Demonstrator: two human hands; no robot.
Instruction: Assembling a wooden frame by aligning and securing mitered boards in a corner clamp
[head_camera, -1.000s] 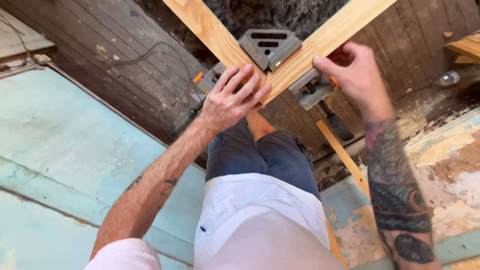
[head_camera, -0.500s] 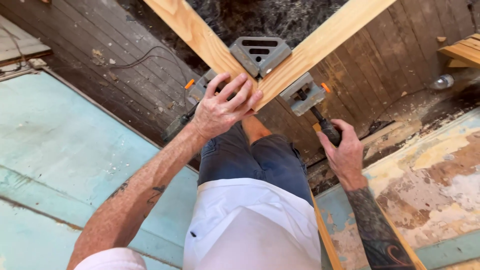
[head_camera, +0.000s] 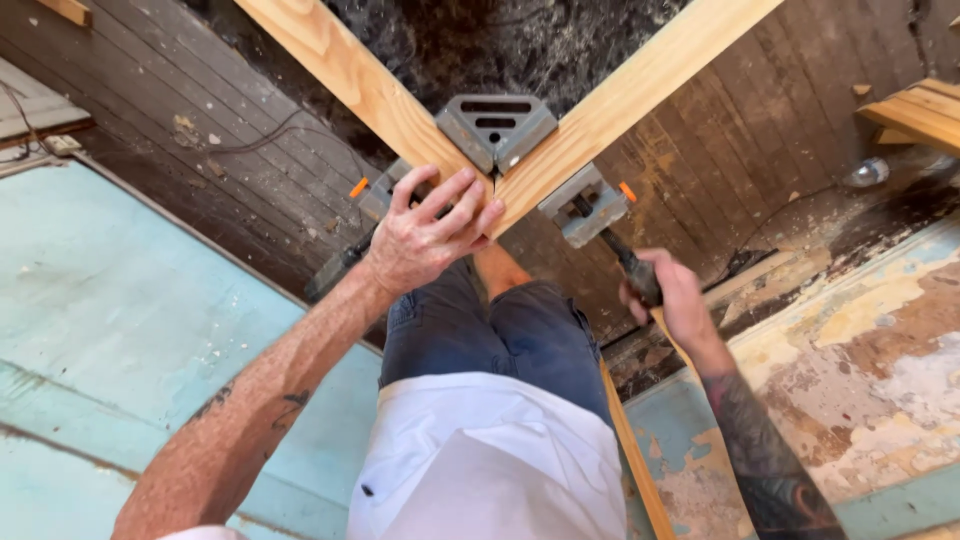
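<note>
Dark plank floor (head_camera: 250, 150); left hand (head_camera: 430, 235) on timber corner (head_camera: 480, 190); right hand (head_camera: 670, 295) on clamp handle (head_camera: 630, 265)

L hand (head_camera: 432, 235) flat on the corner where two pine boards (head_camera: 350, 75) meet in a V, fingers spread over the joint. Grey corner clamp (head_camera: 495, 125) sits at the apex, jaws on both boards. R hand (head_camera: 675, 300) wrapped around the clamp's dark screw handle (head_camera: 632, 270), below the R jaw block. Dark plank floor (head_camera: 200, 170) underneath, peeling teal floor (head_camera: 110, 330) at L.
</note>
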